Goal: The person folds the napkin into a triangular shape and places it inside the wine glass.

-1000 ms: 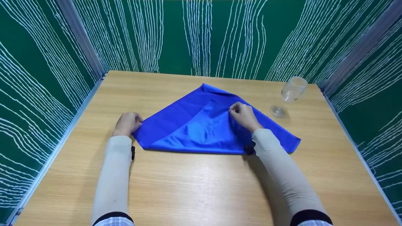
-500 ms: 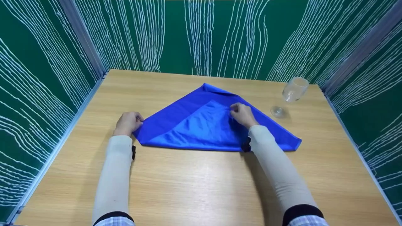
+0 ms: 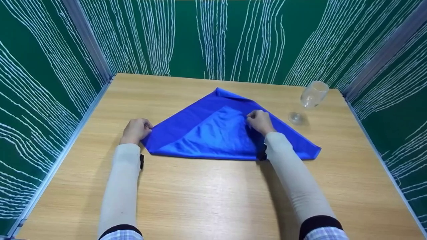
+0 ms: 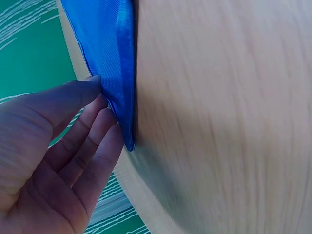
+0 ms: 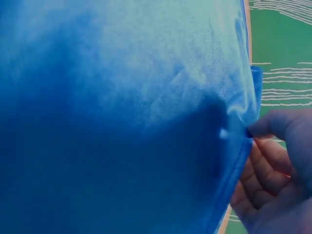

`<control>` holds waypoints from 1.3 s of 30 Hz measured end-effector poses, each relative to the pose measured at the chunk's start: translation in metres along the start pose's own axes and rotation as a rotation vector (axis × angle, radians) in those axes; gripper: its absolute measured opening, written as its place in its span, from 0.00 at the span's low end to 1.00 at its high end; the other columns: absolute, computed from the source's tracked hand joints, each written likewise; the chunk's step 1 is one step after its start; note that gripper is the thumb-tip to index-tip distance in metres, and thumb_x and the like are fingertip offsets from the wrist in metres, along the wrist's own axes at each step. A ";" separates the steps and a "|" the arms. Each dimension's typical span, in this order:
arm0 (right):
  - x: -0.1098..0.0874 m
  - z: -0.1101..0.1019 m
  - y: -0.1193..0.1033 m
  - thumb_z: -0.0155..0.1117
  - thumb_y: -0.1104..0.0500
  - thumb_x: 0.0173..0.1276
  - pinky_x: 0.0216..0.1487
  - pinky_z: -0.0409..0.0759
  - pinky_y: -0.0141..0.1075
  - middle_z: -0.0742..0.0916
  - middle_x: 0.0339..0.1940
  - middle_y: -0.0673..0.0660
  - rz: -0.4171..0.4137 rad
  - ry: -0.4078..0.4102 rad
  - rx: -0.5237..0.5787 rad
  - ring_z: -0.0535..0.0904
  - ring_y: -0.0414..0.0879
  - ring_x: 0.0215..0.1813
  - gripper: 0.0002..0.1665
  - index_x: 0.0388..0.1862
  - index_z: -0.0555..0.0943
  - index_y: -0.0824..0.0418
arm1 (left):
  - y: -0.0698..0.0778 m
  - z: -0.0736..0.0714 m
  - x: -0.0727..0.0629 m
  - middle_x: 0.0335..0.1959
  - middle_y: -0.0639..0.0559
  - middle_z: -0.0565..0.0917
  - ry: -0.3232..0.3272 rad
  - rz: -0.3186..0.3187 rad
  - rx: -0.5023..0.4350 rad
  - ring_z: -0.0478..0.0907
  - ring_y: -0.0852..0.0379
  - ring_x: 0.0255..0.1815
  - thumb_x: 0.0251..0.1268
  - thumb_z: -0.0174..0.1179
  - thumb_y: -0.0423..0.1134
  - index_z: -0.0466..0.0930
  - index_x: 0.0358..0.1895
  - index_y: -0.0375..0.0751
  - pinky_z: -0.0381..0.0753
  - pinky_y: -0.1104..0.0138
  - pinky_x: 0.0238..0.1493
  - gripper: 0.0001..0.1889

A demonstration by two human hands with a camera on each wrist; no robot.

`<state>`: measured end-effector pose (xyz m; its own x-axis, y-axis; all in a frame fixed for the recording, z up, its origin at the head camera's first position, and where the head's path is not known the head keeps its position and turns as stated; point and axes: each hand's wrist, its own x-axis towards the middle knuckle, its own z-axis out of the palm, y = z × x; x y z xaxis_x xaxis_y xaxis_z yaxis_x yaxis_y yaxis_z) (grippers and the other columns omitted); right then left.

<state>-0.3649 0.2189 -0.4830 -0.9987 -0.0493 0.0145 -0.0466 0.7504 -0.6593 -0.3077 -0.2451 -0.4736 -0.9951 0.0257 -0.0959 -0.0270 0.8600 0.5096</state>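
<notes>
A shiny blue satin cloth (image 3: 213, 136) lies folded over itself on the wooden table, its fold line along the near side. At its left corner my left hand (image 3: 136, 130) pinches the edge; in the left wrist view the thumb (image 4: 87, 90) presses on the edge, with the fingers behind it. My right hand (image 3: 261, 121) is over the right part of the cloth and pinches the upper layer's edge. In the right wrist view that hand's thumb and fingers (image 5: 263, 170) hold the hemmed edge. The forearm hides some of the cloth's right side.
A clear stemmed glass (image 3: 313, 95) stands at the back right, beyond my right hand. Green panels (image 3: 186, 40) with white streaks enclose the back and both sides of the table (image 3: 206, 200).
The cloth's near fold has shifted slightly away from me and looks straighter. My right hand has moved a little to the right, still pinching the edge. My left hand keeps its hold.
</notes>
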 end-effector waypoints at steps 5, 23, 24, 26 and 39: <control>0.004 0.001 -0.002 0.56 0.62 0.74 0.47 0.76 0.43 0.87 0.44 0.63 -0.058 0.170 0.068 0.80 0.51 0.42 0.15 0.50 0.85 0.68 | 0.000 0.000 0.000 0.39 0.41 0.84 0.004 -0.005 0.001 0.78 0.47 0.41 0.68 0.62 0.29 0.86 0.44 0.33 0.77 0.55 0.47 0.06; -0.002 0.002 0.002 0.54 0.55 0.77 0.73 0.58 0.57 0.70 0.70 0.72 -0.087 -0.213 -0.351 0.61 0.68 0.73 0.30 0.72 0.68 0.70 | 0.000 0.003 -0.001 0.39 0.42 0.83 0.009 -0.012 0.011 0.77 0.47 0.40 0.70 0.60 0.31 0.85 0.45 0.34 0.77 0.55 0.46 0.07; -0.002 0.002 0.002 0.54 0.55 0.77 0.73 0.58 0.57 0.70 0.70 0.72 -0.082 -0.221 -0.359 0.60 0.68 0.73 0.31 0.72 0.68 0.70 | 0.000 0.003 -0.002 0.39 0.42 0.83 0.006 -0.014 0.013 0.77 0.47 0.41 0.70 0.60 0.31 0.85 0.45 0.34 0.77 0.55 0.46 0.07; -0.003 0.002 0.003 0.54 0.54 0.77 0.73 0.58 0.56 0.70 0.70 0.72 -0.081 -0.233 -0.373 0.60 0.67 0.73 0.31 0.72 0.67 0.70 | 0.001 0.003 -0.002 0.40 0.42 0.83 0.000 -0.025 0.013 0.78 0.47 0.41 0.71 0.59 0.32 0.85 0.46 0.35 0.77 0.55 0.46 0.07; -0.018 -0.007 0.002 0.54 0.54 0.78 0.71 0.59 0.58 0.70 0.67 0.73 -0.069 -0.285 -0.445 0.62 0.69 0.71 0.32 0.71 0.66 0.72 | 0.003 0.006 -0.014 0.42 0.40 0.85 0.001 0.048 0.076 0.82 0.43 0.44 0.70 0.61 0.32 0.85 0.46 0.36 0.79 0.50 0.48 0.07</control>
<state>-0.3477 0.2258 -0.4796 -0.9503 -0.2390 -0.1996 -0.1782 0.9432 -0.2805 -0.2928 -0.2397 -0.4759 -0.9951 0.0676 -0.0724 0.0282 0.8941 0.4469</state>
